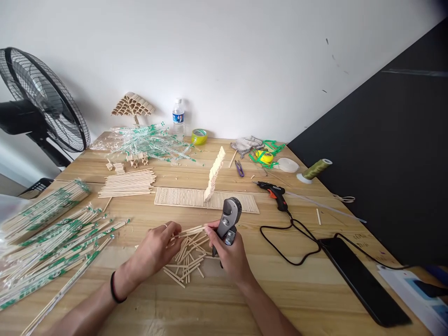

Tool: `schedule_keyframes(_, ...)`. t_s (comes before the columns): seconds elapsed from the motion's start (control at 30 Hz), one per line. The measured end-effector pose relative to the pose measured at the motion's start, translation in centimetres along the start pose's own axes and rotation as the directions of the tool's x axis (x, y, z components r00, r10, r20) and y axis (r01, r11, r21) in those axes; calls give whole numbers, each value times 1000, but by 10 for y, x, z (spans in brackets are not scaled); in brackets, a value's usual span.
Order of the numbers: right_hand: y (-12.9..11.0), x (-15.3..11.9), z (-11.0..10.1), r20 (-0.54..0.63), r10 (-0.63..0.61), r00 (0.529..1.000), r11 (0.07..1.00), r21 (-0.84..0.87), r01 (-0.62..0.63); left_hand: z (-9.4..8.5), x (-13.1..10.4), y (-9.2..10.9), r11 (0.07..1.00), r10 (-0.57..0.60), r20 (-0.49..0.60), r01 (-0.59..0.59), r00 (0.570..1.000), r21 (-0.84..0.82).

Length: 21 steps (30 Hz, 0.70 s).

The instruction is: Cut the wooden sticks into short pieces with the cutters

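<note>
My left hand (159, 245) is closed around a few thin wooden sticks (192, 230) that point to the right. In my right hand (231, 256) is a grey and black hand cutter (230, 219), held upright, its head above the fist. My right thumb and fingertips touch or nearly touch the far ends of the sticks. Below both hands lies a loose heap of short cut sticks (189, 266). Just behind, a flat panel of sticks laid side by side (178, 197) rests on the table, with a narrow upright piece made of stick ends (214, 175) standing on it.
Wrapped chopsticks (63, 238) and a row of bare sticks (128, 182) lie left. A fan (45, 102), stick tree model (133, 105), wrappers (147, 142) and bottle (178, 116) stand behind. Right are a glue gun (275, 192), its cable, snips (239, 169) and a black slab (364, 280).
</note>
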State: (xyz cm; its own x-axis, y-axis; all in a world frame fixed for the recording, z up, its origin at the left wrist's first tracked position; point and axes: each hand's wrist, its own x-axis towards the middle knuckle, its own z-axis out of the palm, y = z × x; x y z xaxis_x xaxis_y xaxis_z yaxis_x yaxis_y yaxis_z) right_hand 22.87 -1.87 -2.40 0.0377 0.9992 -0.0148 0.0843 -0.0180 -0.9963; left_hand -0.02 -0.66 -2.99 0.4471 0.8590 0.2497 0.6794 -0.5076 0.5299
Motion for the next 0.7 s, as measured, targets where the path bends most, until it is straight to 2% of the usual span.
schedule_keyframes(0.2,-2,-2,0,-3,-66,998,993,-97,66,-1,-1,9,997,7,-63,-12,998,-75)
schedule_keyframes(0.47,-1,-7,7,-30,-144,989,982,-125,139,-8,1,17,987,12,-51,-20,999,-162)
schedule_keyframes(0.7,-2,-9,5,-43,-229,972,964,-147,221,-12,2,22,976,-31,-76,13,997,-218)
